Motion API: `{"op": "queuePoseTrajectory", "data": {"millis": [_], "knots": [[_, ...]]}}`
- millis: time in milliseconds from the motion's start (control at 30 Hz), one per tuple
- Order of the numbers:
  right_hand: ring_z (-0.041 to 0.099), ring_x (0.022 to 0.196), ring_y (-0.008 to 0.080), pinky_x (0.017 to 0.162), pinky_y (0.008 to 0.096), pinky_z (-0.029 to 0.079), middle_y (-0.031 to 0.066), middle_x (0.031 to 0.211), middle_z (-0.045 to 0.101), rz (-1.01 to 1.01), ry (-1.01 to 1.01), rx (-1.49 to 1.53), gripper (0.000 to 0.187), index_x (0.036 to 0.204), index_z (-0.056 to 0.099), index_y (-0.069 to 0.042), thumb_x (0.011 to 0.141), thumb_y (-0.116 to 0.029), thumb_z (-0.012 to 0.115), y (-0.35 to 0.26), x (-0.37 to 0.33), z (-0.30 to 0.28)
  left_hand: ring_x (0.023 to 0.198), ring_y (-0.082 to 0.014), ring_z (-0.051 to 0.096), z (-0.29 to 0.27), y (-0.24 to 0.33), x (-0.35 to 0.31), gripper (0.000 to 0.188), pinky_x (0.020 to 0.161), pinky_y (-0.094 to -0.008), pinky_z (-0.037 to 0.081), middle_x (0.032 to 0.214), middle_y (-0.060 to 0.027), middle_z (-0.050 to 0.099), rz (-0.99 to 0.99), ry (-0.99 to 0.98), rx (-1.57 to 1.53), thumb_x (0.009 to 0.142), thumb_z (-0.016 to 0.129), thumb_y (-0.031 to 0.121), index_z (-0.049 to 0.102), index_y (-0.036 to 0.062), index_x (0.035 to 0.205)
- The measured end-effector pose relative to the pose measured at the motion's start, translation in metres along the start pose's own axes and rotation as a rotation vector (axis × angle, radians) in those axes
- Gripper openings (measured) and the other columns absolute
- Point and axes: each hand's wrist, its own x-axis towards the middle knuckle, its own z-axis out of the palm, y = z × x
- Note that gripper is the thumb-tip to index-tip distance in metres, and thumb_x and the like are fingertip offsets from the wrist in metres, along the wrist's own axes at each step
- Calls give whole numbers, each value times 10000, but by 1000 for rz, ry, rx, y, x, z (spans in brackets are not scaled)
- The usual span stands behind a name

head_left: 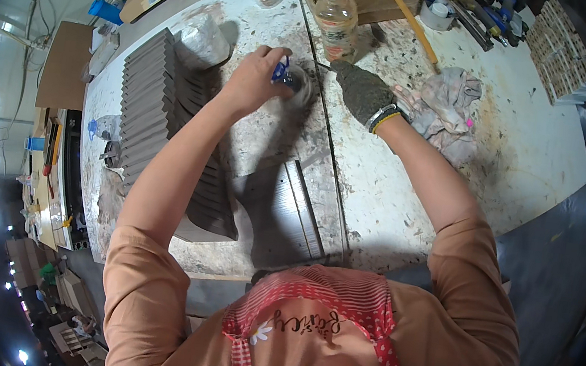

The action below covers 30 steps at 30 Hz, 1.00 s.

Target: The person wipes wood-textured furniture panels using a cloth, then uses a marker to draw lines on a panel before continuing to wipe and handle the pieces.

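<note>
My left hand (253, 81) is bare and closed around the blue top (280, 70) of a small clear container (300, 89), which looks tilted over the table; its exact kind is unclear. My right hand (362, 95) wears a dark, dirty work glove. Its fingertips are at a thin dark strip near the foot of a clear bottle with an orange cap (336, 24); whether they grip anything is hidden. Left of my left arm stands a stack of grey corrugated pieces (153, 103). A metal ruler (304, 210) lies on a dark sheet near me.
A crumpled, stained cloth (448, 111) lies right of my glove. Behind it are a yellow stick (412, 18), a white tub (436, 14) and several tools (478, 19). A white plastic-wrapped lump (204, 42) sits behind the stack. A woven box (561, 51) stands far right.
</note>
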Motion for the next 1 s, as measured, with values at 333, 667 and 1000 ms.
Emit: {"op": "queuePoseTrajectory", "data": {"millis": [333, 667, 1000], "knots": [[619, 1059, 318, 881, 434, 495, 150, 1236, 600, 230, -441, -67, 522, 1409, 415, -140, 895, -188, 492, -32, 16, -19, 1036, -395, 571, 1, -92, 103, 618, 891, -437, 496, 1145, -201, 531, -92, 239, 207, 703, 809, 257, 558, 111, 1249], [510, 1202, 299, 1035, 398, 394, 144, 1272, 559, 266, -173, 48, 410, 1265, 533, -46, 914, -258, 554, -82, -40, -99, 1196, -394, 498, -11, -130, 100, 747, 991, -446, 434, 1350, -204, 470, 75, 456, 393, 739, 781, 411, 470, 140, 1362], [590, 1075, 297, 953, 358, 463, 144, 1185, 618, 410, 287, -110, 411, 1240, 572, -50, 863, -196, 648, -50, -96, -168, 1099, -347, 548, -71, 53, -68, 478, 932, -418, 438, 1217, -185, 553, -62, 104, -162, 861, 675, 305, 544, 10, 1214]]}}
